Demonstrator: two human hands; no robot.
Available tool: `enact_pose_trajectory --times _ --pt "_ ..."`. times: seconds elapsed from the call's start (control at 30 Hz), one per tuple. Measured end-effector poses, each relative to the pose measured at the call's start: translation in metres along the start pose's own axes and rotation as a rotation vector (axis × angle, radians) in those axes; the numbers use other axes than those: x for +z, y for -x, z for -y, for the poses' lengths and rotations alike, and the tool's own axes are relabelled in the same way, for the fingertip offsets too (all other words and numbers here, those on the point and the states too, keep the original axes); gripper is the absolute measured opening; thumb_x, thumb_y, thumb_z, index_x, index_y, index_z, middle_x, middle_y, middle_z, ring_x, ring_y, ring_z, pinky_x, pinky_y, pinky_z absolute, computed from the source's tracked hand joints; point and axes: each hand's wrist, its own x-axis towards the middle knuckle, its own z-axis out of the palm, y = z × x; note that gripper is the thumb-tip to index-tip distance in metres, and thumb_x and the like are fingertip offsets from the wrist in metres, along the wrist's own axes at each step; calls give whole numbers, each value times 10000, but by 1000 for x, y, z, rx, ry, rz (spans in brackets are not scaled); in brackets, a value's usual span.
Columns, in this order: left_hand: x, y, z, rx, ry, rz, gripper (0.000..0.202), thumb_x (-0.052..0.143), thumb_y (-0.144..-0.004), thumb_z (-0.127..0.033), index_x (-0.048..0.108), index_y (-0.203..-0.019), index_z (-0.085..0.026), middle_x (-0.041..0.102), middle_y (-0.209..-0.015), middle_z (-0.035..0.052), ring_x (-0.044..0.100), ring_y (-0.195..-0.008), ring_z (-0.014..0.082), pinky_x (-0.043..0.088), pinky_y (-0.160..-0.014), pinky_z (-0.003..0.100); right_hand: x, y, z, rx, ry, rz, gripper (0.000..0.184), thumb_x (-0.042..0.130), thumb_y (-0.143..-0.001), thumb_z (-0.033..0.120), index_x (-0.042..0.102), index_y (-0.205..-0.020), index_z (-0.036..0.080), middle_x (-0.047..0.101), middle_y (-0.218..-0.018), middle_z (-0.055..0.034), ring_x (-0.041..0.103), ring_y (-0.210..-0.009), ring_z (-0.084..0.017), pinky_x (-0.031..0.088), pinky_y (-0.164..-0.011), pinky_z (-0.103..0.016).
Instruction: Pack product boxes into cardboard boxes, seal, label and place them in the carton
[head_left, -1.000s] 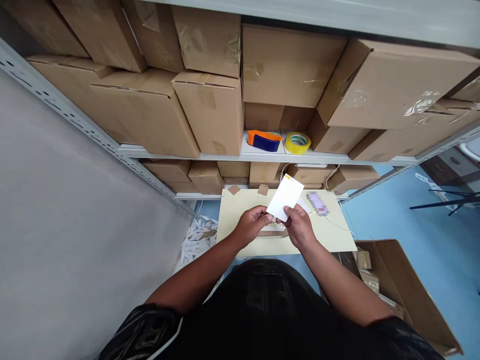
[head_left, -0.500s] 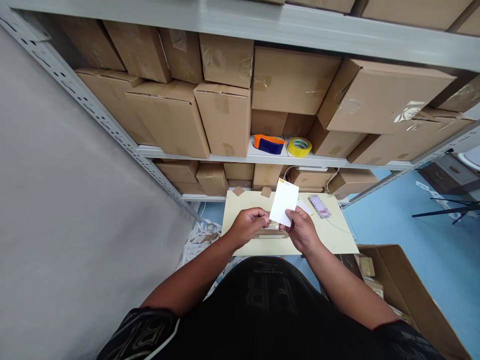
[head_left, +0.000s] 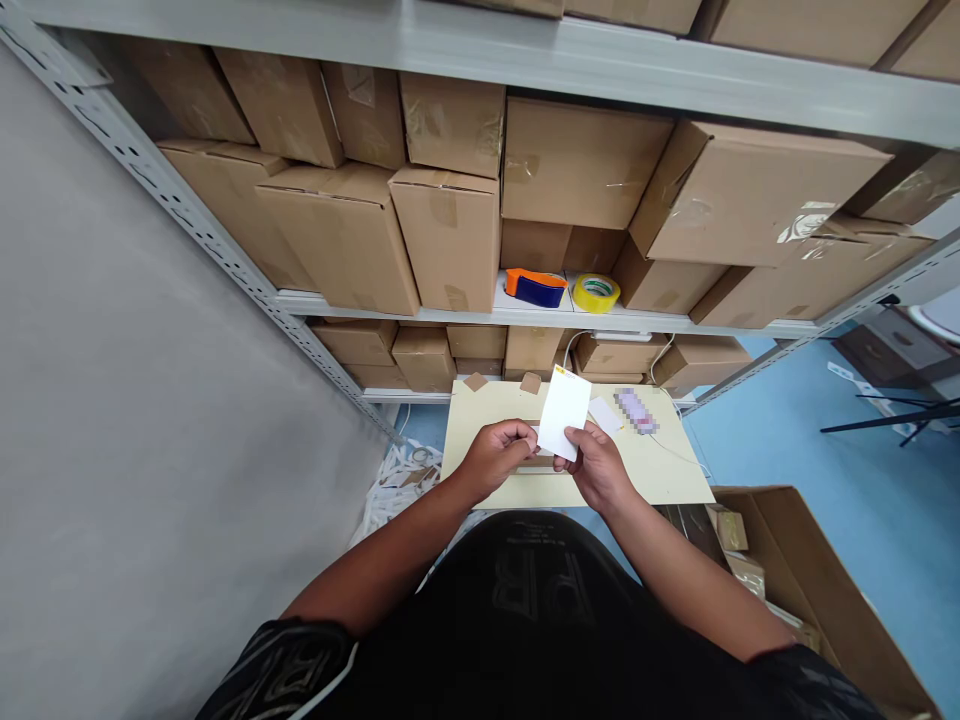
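Note:
My right hand (head_left: 596, 465) grips the lower right corner of a white card (head_left: 564, 412), thumb on top. The card is tilted and has a small yellow and dark print at its top edge. At its left edge is my left hand (head_left: 499, 458), fingers curled in a pinch; what they hold, if anything, is hidden. Below the card, a small cardboard box (head_left: 536, 466) lies on the pale tabletop (head_left: 480, 405), mostly covered by the card and hands. Right of the card, another white card (head_left: 604, 416) lies flat on the table.
A phone with a blurred screen (head_left: 636, 411) lies at the table's right. An orange and blue tape dispenser (head_left: 536, 288) and a yellow tape roll (head_left: 596, 293) sit on the shelf (head_left: 450, 318) among cardboard boxes. A large open carton (head_left: 810, 590) stands at lower right.
The white card has come slightly down and toward me in my right hand. My left hand stays pinched beside its edge. The view has shifted a little.

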Motion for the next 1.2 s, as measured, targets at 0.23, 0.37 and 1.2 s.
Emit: enact_pose_trajectory --times 0.23,0.37,1.2 --pt "3 -4 4 -29 -46 -12 167 684 -773 -322 668 -717 -165 649 -699 5 578 -702 147 446 -719 280 -7 0 1 -89 60 -5 290 818 -745 366 722 -940 173 740 -815 -32 572 -564 -125 512 -464 -250" --pt "4 -7 6 -27 -41 -4 159 689 -771 -312 665 -709 -168 647 -702 7 580 -700 151 449 -712 281 -10 -1 0 -91 54 -6 294 825 -741 372 717 -939 182 739 -831 -37 625 -639 -157 516 -470 -253" --pt "13 -20 14 -111 15 2 182 719 -751 -340 674 -734 -164 643 -707 14 577 -700 156 450 -719 292 -27 -13 -1 -111 93 -77 287 808 -759 384 702 -939 186 746 -823 -28 621 -577 -152 519 -481 -288"
